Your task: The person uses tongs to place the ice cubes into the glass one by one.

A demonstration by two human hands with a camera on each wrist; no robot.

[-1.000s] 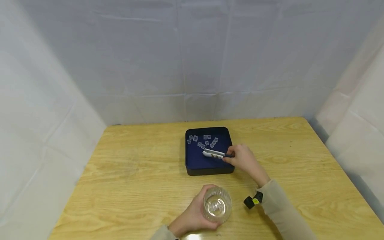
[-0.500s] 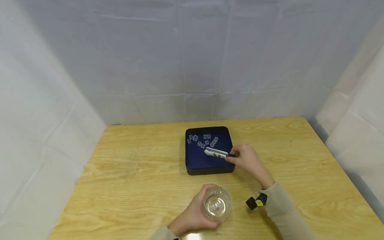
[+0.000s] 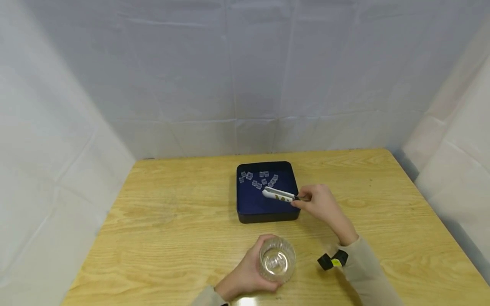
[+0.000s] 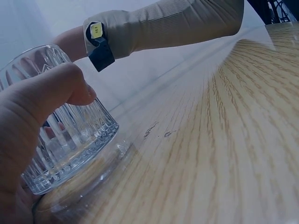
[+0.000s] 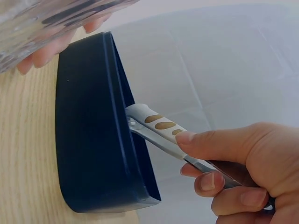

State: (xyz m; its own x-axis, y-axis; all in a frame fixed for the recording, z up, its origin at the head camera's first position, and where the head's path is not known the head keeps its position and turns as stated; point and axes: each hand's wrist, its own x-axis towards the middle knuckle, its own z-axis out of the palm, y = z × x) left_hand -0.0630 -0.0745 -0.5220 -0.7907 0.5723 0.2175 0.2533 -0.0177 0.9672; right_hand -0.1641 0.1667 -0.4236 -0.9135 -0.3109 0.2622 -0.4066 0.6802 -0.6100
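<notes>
My left hand [image 3: 249, 270] is wrapped around a clear ribbed drinking glass [image 3: 277, 260], fingers and thumb on opposite sides. Through its wall in the left wrist view, clear cubes [image 4: 58, 147] show at the bottom. My right hand [image 3: 319, 204] pinches a pair of white tongs [image 3: 278, 194] with brown marks and a dark handle end. Their tips point left, over the dark blue tray [image 3: 252, 208]. A small clear cube [image 5: 134, 124] shows between the tips in the right wrist view. Several clear cubes [image 3: 249, 175] lie on the tray's floor, mostly toward the back.
The wooden table [image 3: 172, 221] extends on both sides of the tray, and the glass is in front of it. A pale sheet [image 3: 252, 76] hangs behind and at both sides. A black wrist device [image 3: 333, 260] sits by my right sleeve.
My right hand has shifted slightly right, drawing the tongs' tips the same way over the tray. My left hand and the glass have stayed in place.
</notes>
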